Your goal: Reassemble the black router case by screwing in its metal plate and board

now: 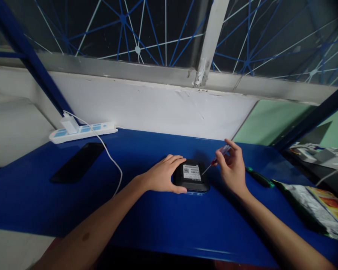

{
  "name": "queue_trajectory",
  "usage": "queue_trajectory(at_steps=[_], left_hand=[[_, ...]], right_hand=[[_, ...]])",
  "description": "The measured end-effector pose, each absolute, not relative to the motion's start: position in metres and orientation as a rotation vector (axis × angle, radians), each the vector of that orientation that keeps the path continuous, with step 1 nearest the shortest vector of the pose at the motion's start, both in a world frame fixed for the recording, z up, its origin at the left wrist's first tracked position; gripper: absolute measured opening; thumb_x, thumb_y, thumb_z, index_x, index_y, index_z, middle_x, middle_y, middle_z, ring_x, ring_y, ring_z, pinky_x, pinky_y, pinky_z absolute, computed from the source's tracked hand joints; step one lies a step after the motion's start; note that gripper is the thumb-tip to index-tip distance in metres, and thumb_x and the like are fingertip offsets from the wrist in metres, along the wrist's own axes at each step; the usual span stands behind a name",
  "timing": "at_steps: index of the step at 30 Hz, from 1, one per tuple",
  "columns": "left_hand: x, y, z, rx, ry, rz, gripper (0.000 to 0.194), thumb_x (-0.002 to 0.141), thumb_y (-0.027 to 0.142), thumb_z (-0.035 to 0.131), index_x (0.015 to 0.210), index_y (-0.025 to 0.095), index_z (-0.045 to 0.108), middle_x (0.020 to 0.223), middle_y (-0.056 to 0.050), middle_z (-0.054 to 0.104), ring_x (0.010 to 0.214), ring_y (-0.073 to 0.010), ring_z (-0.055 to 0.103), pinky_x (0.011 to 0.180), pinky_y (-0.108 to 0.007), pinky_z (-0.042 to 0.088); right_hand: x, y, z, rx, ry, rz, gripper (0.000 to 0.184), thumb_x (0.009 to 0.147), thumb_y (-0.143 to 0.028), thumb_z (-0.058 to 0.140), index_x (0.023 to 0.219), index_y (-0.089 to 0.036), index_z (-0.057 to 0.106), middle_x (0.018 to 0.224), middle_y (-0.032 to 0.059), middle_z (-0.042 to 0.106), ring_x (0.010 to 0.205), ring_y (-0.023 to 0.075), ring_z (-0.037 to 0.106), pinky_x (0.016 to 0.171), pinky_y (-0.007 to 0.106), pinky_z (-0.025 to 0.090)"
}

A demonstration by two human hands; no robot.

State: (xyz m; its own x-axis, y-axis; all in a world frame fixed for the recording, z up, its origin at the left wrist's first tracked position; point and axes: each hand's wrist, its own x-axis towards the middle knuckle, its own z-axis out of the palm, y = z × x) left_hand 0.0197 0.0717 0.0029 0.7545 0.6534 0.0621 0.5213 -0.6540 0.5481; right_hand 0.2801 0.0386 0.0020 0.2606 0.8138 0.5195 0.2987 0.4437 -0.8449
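A small black box-shaped device [195, 184] with a white printed label [192, 173] lies on the blue table [157, 225]. My left hand [165, 174] grips its left side, thumb along the near edge and fingers over the far edge. In my right hand [231, 165] is a screwdriver [223, 152] with a clear handle, pinched between thumb and fingers. Its thin metal shaft slants down to the left, and the tip meets the device near the label's right edge. Whether the tip sits in a screw is too small to tell.
A green-and-black handled tool [259, 177] and a shiny foil packet [312, 206] lie to the right. On the left are a black phone-like slab [78, 163], a white power strip [98, 129] with a plugged-in charger [69, 123], and a white cable [112, 159] trailing across the table.
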Motion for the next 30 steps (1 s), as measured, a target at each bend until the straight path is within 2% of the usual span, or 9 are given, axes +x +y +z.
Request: queue_trajectory(at_steps=[6,12,19,22,25,27,30], left_hand=[[0.019,0.0727,0.0025,2.454,0.88,0.373,0.109,0.068,0.072,0.073,0.155,0.022,0.031,0.155,-0.013,0.038,0.142,-0.0391,0.032,0.116,-0.058,0.032],[0.0186,0.0741,0.0008,2.458,0.882,0.348,0.11,0.067,0.073,0.072,0.156,0.024,0.03,0.156,-0.014,0.037,0.143,-0.0411,0.03,0.114,-0.062,0.033],[0.0183,0.0751,-0.001,2.461,0.864,0.373,0.11,0.067,0.071,0.073,0.157,0.026,0.028,0.156,-0.013,0.036,0.143,-0.0419,0.029,0.115,-0.063,0.029],[0.0179,0.0755,-0.0022,2.456,0.873,0.36,0.111,0.067,0.069,0.073,0.157,0.025,0.028,0.157,-0.013,0.035,0.143,-0.042,0.029,0.115,-0.062,0.03],[0.0177,0.0757,-0.0033,2.447,0.871,0.362,0.111,0.067,0.068,0.074,0.158,0.026,0.027,0.157,-0.013,0.035,0.143,-0.043,0.029,0.114,-0.064,0.031],[0.0178,0.0756,-0.0033,2.445,0.87,0.372,0.111,0.066,0.069,0.074,0.158,0.027,0.027,0.157,-0.012,0.035,0.143,-0.0428,0.028,0.114,-0.064,0.031],[0.0183,0.0747,-0.0017,2.452,0.879,0.367,0.11,0.067,0.072,0.073,0.157,0.027,0.028,0.157,-0.012,0.035,0.143,-0.0417,0.029,0.114,-0.063,0.031]], right_hand=[[0.2777,0.0325,0.0005,-1.134,-1.401,0.469,0.045,0.092,-0.032,0.062,0.134,-0.03,0.047,0.092,0.001,0.061,0.061,0.0141,0.062,0.055,0.033,0.057],[0.2777,0.03,0.0,-1.145,-1.454,0.463,0.043,0.092,-0.033,0.062,0.132,-0.03,0.048,0.09,0.0,0.063,0.06,0.0144,0.064,0.057,0.034,0.056],[0.2795,0.0341,0.0058,-1.094,-1.331,0.374,0.022,0.088,-0.037,0.068,0.105,-0.026,0.061,0.074,-0.0035,0.061,0.058,0.0138,0.064,0.056,0.03,0.057],[0.2764,0.0317,0.0089,-1.099,-1.273,0.332,0.022,0.088,-0.038,0.07,0.104,-0.024,0.064,0.081,-0.0009,0.066,0.065,0.0144,0.068,0.059,0.029,0.058],[0.2745,0.0289,0.0086,-1.066,-1.274,0.421,0.024,0.095,-0.039,0.059,0.114,-0.025,0.061,0.098,0.0036,0.071,0.074,0.0163,0.072,0.065,0.032,0.06],[0.2748,0.0282,0.0071,-1.035,-1.282,0.476,0.023,0.099,-0.04,0.053,0.114,-0.025,0.061,0.105,0.0049,0.071,0.076,0.0168,0.073,0.069,0.035,0.061],[0.2765,0.0295,0.0047,-1.043,-1.289,0.465,0.021,0.097,-0.042,0.055,0.109,-0.025,0.061,0.101,0.0034,0.069,0.075,0.0164,0.072,0.064,0.032,0.059]])
